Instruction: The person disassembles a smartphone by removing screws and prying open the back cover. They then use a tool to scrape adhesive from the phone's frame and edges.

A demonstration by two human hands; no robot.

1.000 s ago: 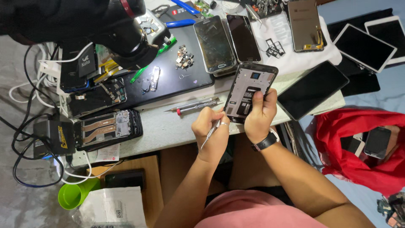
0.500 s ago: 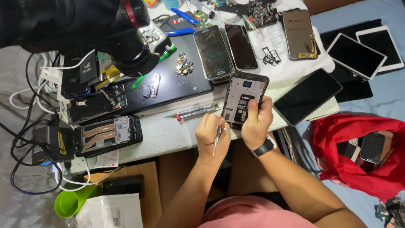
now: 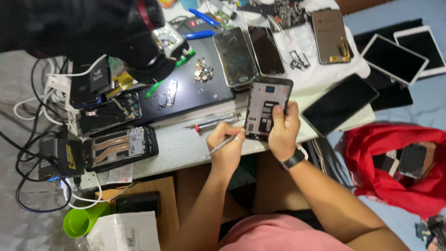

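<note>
Here, my right hand [image 3: 283,128] gripped an opened phone [image 3: 267,108], fingers wrapped round its right edge and the thumb lying across its exposed inner face, so the phone stood tilted just above the near edge of the worktable [image 3: 186,146]. My left hand [image 3: 226,148] was closed round a thin metal tool [image 3: 222,145], pinched between thumb and fingertips, its tip slanting down and to the left of the phone; the knuckles sat just beside the phone's lower left corner. A black watch [image 3: 293,159] ringed the right wrist below the phone.

Left of the phone, a red-handled screwdriver [image 3: 217,122] lay on the table, near my left hand. Beyond the phone, two dark handsets [image 3: 251,55] lay side by side, touching a black mat [image 3: 186,95] that spread to the phone's left and carried a small heap of loose parts [image 3: 203,73]. Right of the phone, a large dark screen [image 3: 340,103] lay at an angle on the table's corner, with two tablets [image 3: 409,55] farther right. Far left of the phone, a stripped device with copper strips [image 3: 120,148] rested among black cables. A red cloth [image 3: 395,167] lay well right of the phone, and a green cup [image 3: 82,219] sat far down to its left.
</note>
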